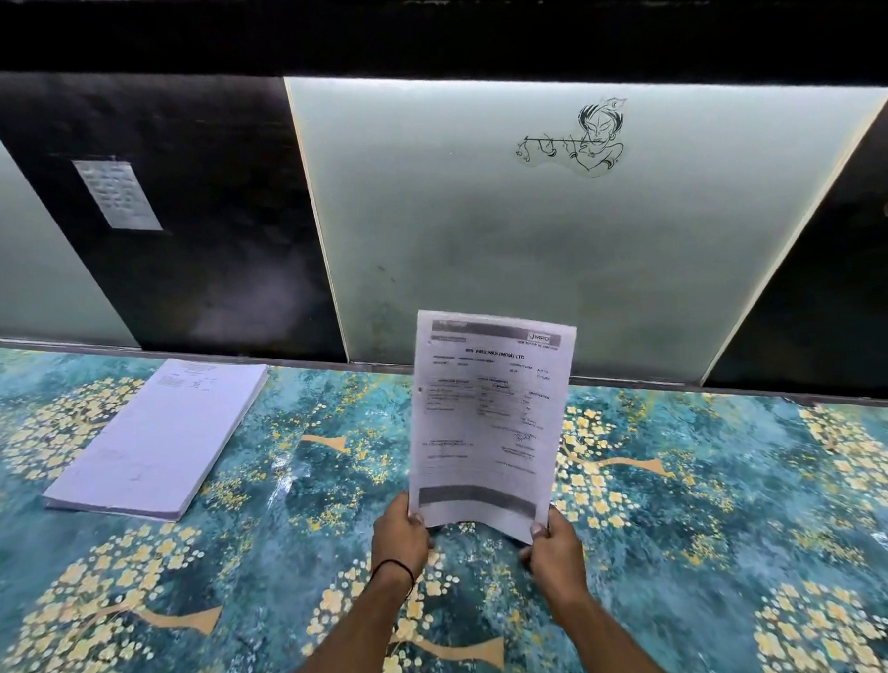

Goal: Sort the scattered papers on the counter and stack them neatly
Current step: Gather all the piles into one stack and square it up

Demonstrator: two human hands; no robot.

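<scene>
A printed paper sheet point(490, 416) stands upright above the counter point(697, 503), its text facing me. My left hand point(398, 536) pinches its lower left corner and my right hand point(553, 546) pinches its lower right corner. A thick, squared stack of white papers point(159, 438) lies flat on the counter to the left, angled slightly, well apart from both hands. The counter top has a teal surface with yellow flowering trees.
Behind the counter rises a wall of frosted glass panels point(529, 239) and dark panels point(209, 220). A small notice point(117, 194) is stuck on the dark panel at left. A line drawing of a flute player point(583, 136) marks the glass.
</scene>
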